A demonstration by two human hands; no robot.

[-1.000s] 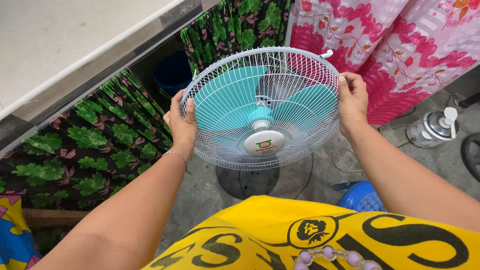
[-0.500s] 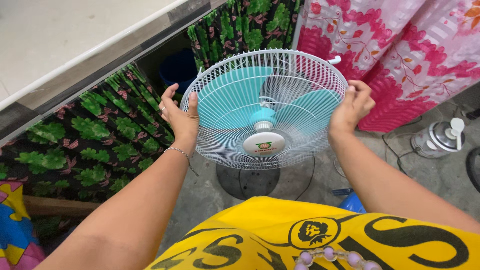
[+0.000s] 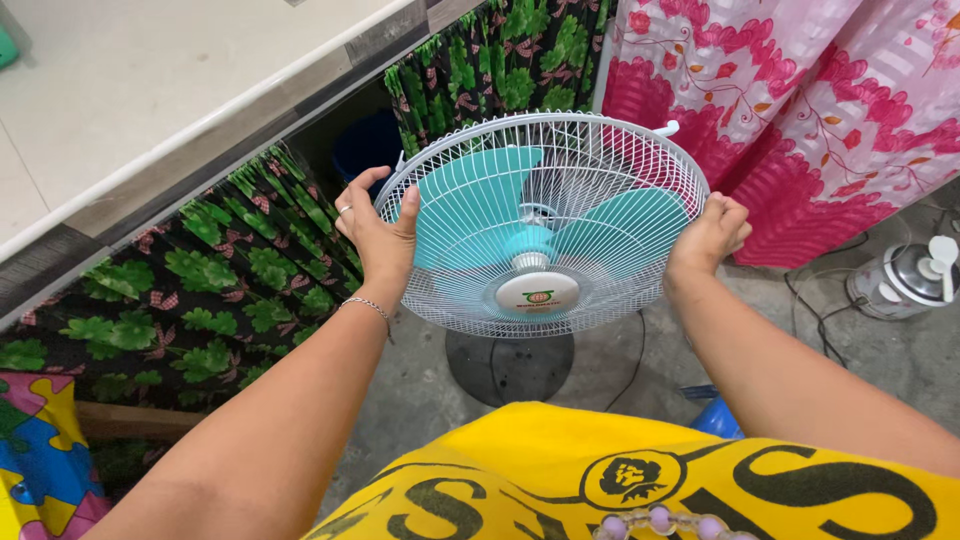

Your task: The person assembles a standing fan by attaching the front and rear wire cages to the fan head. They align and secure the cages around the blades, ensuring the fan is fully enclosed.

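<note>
A stand fan with a white wire grille [image 3: 590, 180] and teal blades [image 3: 470, 195] faces up toward me, a round white cap [image 3: 537, 291] at its centre. My left hand [image 3: 377, 232] grips the grille's left rim, thumb over the front wires. On the right rim, my right hand [image 3: 708, 235] is curled with its fingers closed over the edge. The fan's dark round base [image 3: 508, 365] stands on the concrete floor below the grille.
A pale countertop [image 3: 150, 90] runs along the left over green floral curtains [image 3: 220, 280]. Pink floral cloth [image 3: 800, 110] hangs at the right. A small metal cooker [image 3: 905, 280] with cables sits on the floor at right. A blue plastic stool [image 3: 722, 418] peeks out by my yellow shirt.
The fan head has shifted a little right and lower in view. My right hand slid down the right rim and curled tighter; my left hand stays on the left rim.
</note>
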